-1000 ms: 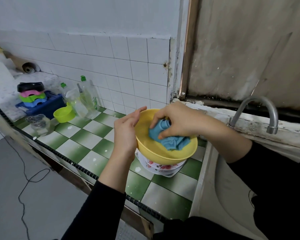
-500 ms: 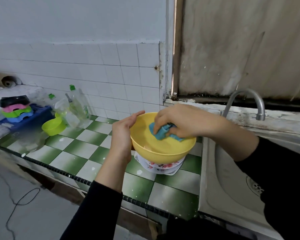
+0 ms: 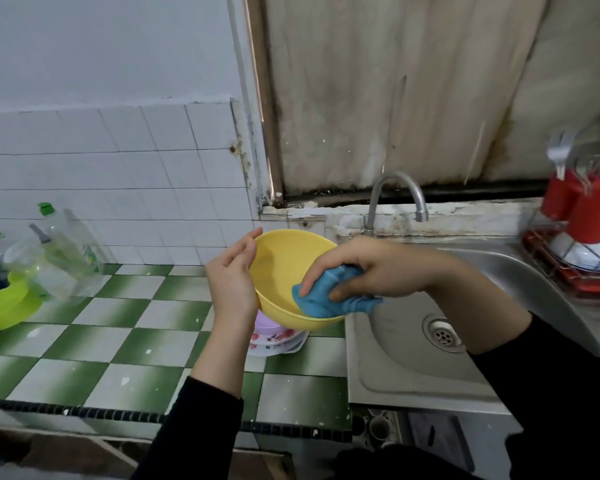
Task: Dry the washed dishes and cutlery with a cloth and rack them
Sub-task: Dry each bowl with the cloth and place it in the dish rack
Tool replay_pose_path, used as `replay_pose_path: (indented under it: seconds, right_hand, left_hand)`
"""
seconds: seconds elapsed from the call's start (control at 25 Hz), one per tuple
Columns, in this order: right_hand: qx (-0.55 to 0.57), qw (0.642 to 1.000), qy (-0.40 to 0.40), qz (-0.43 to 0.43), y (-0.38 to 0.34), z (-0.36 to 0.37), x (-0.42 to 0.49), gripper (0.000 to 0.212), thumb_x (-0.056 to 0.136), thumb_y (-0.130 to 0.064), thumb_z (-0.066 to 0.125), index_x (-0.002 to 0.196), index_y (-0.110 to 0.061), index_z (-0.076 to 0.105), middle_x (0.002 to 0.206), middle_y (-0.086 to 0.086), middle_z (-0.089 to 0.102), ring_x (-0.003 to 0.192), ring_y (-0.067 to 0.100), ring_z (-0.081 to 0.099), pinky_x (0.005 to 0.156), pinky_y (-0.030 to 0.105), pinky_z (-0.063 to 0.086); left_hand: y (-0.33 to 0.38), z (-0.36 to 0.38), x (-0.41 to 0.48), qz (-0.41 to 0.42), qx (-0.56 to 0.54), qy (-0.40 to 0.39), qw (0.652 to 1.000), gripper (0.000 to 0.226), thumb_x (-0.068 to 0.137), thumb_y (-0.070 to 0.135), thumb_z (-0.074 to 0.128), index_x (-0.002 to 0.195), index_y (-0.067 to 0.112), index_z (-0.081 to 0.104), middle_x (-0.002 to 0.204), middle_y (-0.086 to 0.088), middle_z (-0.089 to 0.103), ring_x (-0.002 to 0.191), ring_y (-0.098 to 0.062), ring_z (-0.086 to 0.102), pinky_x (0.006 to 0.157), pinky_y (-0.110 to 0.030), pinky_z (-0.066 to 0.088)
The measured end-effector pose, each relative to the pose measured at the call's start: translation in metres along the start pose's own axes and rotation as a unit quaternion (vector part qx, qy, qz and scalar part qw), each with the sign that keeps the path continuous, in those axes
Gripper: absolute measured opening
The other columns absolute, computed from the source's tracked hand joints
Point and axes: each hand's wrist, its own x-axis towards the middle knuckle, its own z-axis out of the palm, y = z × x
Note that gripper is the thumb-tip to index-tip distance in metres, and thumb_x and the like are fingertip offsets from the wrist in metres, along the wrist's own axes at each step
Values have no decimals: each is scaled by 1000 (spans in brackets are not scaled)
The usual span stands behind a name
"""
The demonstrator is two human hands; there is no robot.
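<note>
— What do we see at the far left?

— We see a lime-green bowl (image 3: 4, 304) at the left edge of the green-and-white checked counter (image 3: 118, 344). Clear bottles (image 3: 66, 251) with green caps stand just behind it, against the white tiles.

— And at the centre?

— There we find the left hand (image 3: 231, 282) cupped against the outer left wall of the yellow bowl (image 3: 284, 268), with the fingers gently bent round it and a fingertip at the rim. The bowl is tilted and held just above a stack of dishes (image 3: 278, 341) on the counter.

— Where is the cloth?

— The blue cloth (image 3: 326, 299) is folded over the bowl's lower right rim. The right hand (image 3: 371, 268) is clamped on it, fingers inside the bowl and thumb outside.

— What do we see further right?

— We see the steel sink (image 3: 413, 372), with the tap (image 3: 395, 192) above its far edge. At the right edge of the frame a red rack (image 3: 568, 282) holds a white dish and red cups (image 3: 589, 209). A fork (image 3: 558, 154) stands in one cup.
</note>
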Motion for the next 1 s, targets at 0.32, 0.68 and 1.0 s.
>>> replay_pose_path:
  seconds: [0.32,0.68,1.0]
  right_hand:
    - [252,892,375,29,37,2,-136,43,86,11,61,104,-26,72,107,-7,71,97,13,66,75,23,53]
    - [-55,834,547,36,54,37,-291,58,86,-4,59,140,-17,44,145,-6,46,138,8,39,115,32,32]
    - [-53,753,640,140,54,44,-418,87,58,-34,90,134,-35,47,133,-23,50,125,-12,42,101,7,35]
  left_hand:
    - [10,72,-52,-28,-86,111,990,30,94,7,49,115,18,68,104,5,68,107,-20,62,92,-35,52]
    - [18,202,-188,-184,-97,-60,976,22,94,33,46,93,28,67,77,3,66,64,-20,62,49,-27,51]
    - [16,294,-298,-154,-55,-188,968,45,101,46,30,84,20,63,73,8,68,75,-11,58,67,-27,44]
